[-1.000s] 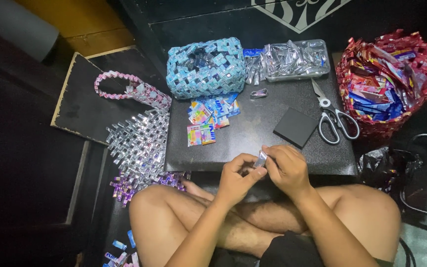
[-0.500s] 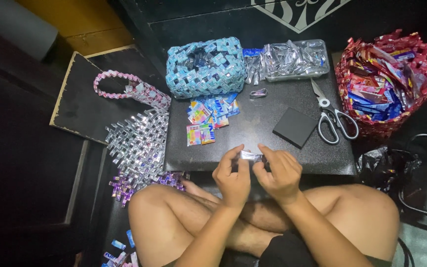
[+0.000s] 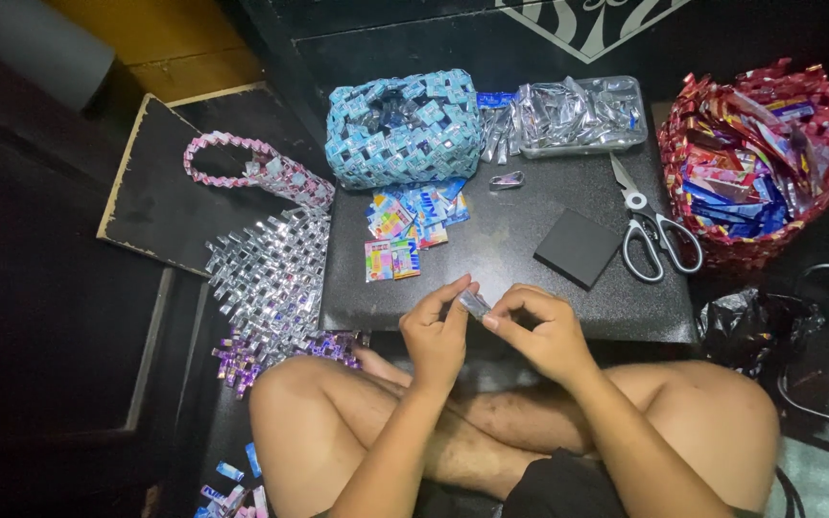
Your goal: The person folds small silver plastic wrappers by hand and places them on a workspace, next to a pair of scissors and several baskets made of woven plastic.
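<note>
Both hands meet over the near edge of a small dark table [image 3: 520,269]. My left hand [image 3: 437,331] and my right hand [image 3: 541,331] pinch a small folded silver wrapper strip [image 3: 474,304] between thumbs and fingertips. Just beyond the hands, loose colourful candy wrappers [image 3: 413,225] lie on the table. A black square pad [image 3: 578,247] and white-handled scissors [image 3: 654,230] lie to the right of them.
A blue woven wrapper bag [image 3: 403,128] and a clear tray of silver strips [image 3: 573,115] stand at the table's back. A red woven basket of wrappers [image 3: 755,158] is at right. A silver woven panel with pink handle [image 3: 271,259] lies left. My crossed legs are below.
The hands have turned and refolded the strip, shifting slightly left and closer together. The fingers now pinch it at a tilt; the table's things are unmoved.
</note>
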